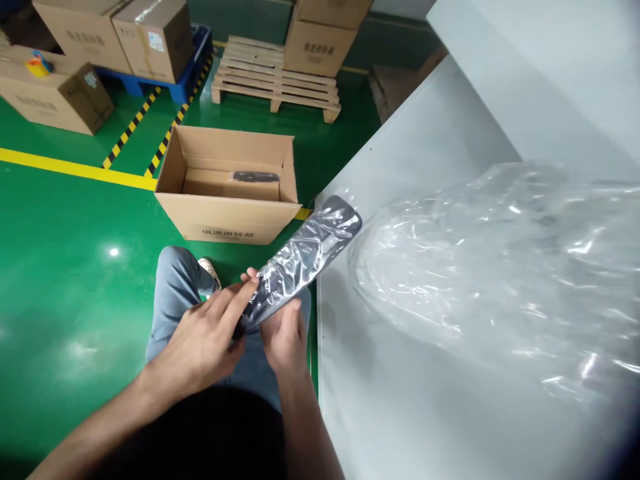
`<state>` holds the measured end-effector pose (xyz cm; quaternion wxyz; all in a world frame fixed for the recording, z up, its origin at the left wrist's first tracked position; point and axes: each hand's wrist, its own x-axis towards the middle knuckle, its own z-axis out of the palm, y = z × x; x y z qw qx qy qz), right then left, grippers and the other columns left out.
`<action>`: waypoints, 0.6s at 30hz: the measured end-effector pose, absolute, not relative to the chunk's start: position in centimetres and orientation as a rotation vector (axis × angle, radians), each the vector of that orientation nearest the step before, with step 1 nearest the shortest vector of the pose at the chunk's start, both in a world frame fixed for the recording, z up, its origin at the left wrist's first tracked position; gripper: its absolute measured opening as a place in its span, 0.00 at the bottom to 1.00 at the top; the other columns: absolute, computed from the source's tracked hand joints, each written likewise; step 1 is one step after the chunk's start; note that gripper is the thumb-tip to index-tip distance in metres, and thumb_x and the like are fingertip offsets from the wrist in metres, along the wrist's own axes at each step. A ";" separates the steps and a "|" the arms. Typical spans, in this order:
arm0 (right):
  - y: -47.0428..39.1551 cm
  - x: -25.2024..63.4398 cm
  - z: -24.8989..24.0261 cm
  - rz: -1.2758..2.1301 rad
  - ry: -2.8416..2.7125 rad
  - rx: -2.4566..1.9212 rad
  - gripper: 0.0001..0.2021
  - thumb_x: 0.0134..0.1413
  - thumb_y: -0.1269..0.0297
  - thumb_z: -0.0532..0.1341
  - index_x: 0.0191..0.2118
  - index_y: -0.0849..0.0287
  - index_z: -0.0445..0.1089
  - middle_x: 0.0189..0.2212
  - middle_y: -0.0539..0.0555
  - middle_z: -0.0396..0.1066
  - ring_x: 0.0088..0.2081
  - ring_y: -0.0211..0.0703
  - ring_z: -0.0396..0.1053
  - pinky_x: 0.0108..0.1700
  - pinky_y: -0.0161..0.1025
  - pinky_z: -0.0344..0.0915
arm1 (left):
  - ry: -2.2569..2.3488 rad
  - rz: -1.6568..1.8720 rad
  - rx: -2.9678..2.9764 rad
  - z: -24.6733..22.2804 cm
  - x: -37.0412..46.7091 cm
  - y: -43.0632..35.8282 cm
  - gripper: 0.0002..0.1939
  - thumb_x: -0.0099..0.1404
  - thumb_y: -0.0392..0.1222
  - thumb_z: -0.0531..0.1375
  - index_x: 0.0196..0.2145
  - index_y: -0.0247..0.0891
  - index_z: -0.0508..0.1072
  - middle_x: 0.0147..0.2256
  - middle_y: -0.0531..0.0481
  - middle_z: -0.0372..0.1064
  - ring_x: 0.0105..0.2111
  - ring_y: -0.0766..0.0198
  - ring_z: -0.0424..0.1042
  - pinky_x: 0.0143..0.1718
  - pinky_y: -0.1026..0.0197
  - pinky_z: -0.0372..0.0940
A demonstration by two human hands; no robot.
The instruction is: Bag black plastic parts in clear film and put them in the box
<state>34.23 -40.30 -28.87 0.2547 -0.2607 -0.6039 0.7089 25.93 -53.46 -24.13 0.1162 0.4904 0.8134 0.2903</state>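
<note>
A long dark part (305, 250) in a clear plastic bag slants up and right above my lap; its exact kind I cannot make out. My left hand (210, 330) grips its lower end, fingers lying over the top. From below and the right, my right hand (286, 337) holds the same part, thumb along its side. Beyond my knees stands an open cardboard box (225, 217). Inside it, a similar dark wrapped part (256, 177) lies on a cardboard layer.
A pale grey table (400, 400) at my right bears a heap of clear plastic bags (480, 267). Farther off are a wooden pallet (275, 83) with cartons (320, 47), a blue pallet (180, 87) with boxes, and a carton (45, 97) with a tape dispenser (39, 65) on it.
</note>
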 end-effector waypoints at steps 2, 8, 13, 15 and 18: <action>-40.5 33.9 -29.0 2.096 -1.525 -0.705 0.41 0.69 0.31 0.39 0.62 0.55 0.73 0.56 0.62 0.79 0.56 0.55 0.78 0.57 0.54 0.76 | 2.458 0.812 1.448 -24.2 26.6 -53.6 0.46 0.64 0.32 0.60 0.75 0.45 0.45 0.59 0.39 0.71 0.54 0.48 0.76 0.45 0.53 0.78; -40.7 33.7 -27.7 2.228 -1.389 -0.691 0.38 0.69 0.33 0.41 0.60 0.54 0.75 0.55 0.60 0.80 0.49 0.55 0.81 0.54 0.53 0.78 | 2.563 0.801 1.444 -24.4 27.3 -54.3 0.33 0.71 0.43 0.62 0.69 0.43 0.55 0.56 0.39 0.74 0.51 0.47 0.77 0.41 0.51 0.78; -40.7 34.0 -27.2 2.289 -1.305 -0.636 0.38 0.69 0.34 0.42 0.65 0.54 0.70 0.55 0.61 0.79 0.52 0.57 0.80 0.52 0.55 0.78 | 2.522 0.928 1.472 -24.7 27.3 -55.1 0.33 0.70 0.50 0.65 0.67 0.41 0.59 0.56 0.40 0.74 0.52 0.50 0.76 0.47 0.52 0.75; -40.9 34.2 -27.8 2.257 -1.369 -0.692 0.40 0.67 0.32 0.41 0.61 0.55 0.74 0.51 0.60 0.81 0.52 0.57 0.80 0.52 0.53 0.78 | 2.502 1.039 1.475 -24.6 27.2 -55.0 0.30 0.70 0.50 0.65 0.65 0.42 0.62 0.57 0.41 0.73 0.55 0.51 0.75 0.53 0.52 0.73; -41.7 34.6 -29.8 2.144 -1.459 -0.804 0.39 0.66 0.30 0.44 0.48 0.56 0.81 0.44 0.60 0.83 0.51 0.56 0.80 0.52 0.50 0.79 | 2.530 1.282 1.432 -24.3 26.7 -53.9 0.21 0.71 0.45 0.65 0.59 0.44 0.69 0.53 0.44 0.75 0.53 0.55 0.75 0.56 0.55 0.69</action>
